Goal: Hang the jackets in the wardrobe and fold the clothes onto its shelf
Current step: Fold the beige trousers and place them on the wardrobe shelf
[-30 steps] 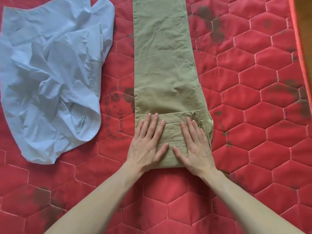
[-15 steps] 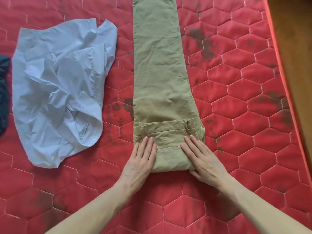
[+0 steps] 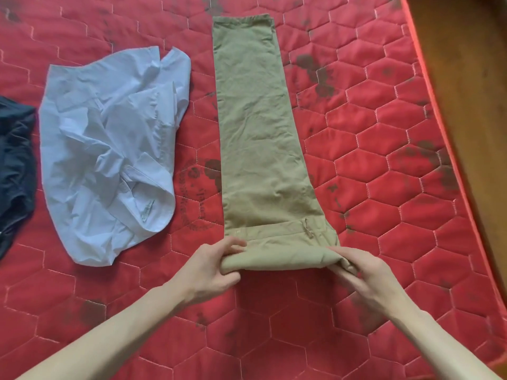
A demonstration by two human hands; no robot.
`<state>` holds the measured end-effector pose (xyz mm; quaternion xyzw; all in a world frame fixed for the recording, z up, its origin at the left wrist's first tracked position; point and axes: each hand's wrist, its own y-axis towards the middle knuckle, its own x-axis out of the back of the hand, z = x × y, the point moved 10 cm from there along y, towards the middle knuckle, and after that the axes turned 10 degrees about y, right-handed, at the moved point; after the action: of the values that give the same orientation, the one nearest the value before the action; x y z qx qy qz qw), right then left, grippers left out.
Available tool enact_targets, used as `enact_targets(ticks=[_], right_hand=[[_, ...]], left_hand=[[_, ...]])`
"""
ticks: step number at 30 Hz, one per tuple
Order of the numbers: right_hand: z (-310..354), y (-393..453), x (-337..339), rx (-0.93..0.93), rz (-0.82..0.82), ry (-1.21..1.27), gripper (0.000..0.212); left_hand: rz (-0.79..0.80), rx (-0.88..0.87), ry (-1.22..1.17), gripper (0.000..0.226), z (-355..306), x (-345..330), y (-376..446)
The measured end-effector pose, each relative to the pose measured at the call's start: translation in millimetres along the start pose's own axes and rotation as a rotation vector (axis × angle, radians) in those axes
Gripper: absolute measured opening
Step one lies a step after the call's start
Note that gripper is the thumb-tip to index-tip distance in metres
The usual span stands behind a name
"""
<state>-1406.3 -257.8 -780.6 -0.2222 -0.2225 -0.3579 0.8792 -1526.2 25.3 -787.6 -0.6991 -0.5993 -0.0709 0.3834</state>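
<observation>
My left hand (image 3: 212,266) and right hand (image 3: 362,272) gripping the near folded end of the khaki trousers (image 3: 260,138), fingers curled round the roll, trousers laid lengthwise on the red mattress (image 3: 397,215), crumpled pale blue shirt (image 3: 104,149) to their left, dark garment (image 3: 15,165) at my far left edge.

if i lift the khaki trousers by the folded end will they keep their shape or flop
The trousers will probably flop: the cloth is creased and lies limp on the mattress. The long leg part would likely hang and drag. The fold pinched by the left hand and right hand may loosen if let go.
</observation>
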Motion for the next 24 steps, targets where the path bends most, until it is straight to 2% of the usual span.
enact_targets(ticks=[3, 6, 9, 11, 13, 15, 16, 21, 24], right_hand=[[1.0, -12.4, -1.2, -0.096, -0.042, 0.106, 0.018], [9.8, -14.4, 2.4, -0.161, -0.219, 0.349, 0.029], [5.0, -9.3, -8.5, -0.252, -0.380, 0.470, 0.024], [5.4, 4.6, -16.7, -0.256, -0.410, 0.435, 0.028], [3.5, 21.3, -22.7, -0.203, -0.391, 0.316, 0.045], [-3.4, 37.9, -23.1, -0.196, -0.398, 0.203, 0.064], [-8.7, 46.0, -22.5, -0.199, -0.411, 0.178, 0.065], [-15.5, 84.5, -23.8, -0.176, -0.423, 0.202, 0.030], [-26.7, 99.9, -28.4, -0.183, -0.398, 0.286, 0.017]], left_hand=[[-0.046, 0.070, -0.070, 0.036, 10.2, 7.8, -12.0], [-0.083, 0.146, -0.242, 0.020, 22.3, 9.3, -18.0], [-0.166, 0.220, -0.449, 0.009, 29.2, 5.3, -13.8], [-0.265, 0.304, -0.562, 0.009, 35.4, 3.5, -6.4], [-0.357, 0.373, -0.638, 0.009, 44.7, -0.8, 3.0], [-0.416, 0.394, -0.699, 0.015, 48.2, -3.0, 13.5], [-0.436, 0.389, -0.712, 0.019, 49.1, -3.1, 19.1], [-0.446, 0.336, -0.619, 0.026, 56.1, -2.1, 39.7], [-0.431, 0.322, -0.471, 0.014, 62.5, -3.7, 46.0]])
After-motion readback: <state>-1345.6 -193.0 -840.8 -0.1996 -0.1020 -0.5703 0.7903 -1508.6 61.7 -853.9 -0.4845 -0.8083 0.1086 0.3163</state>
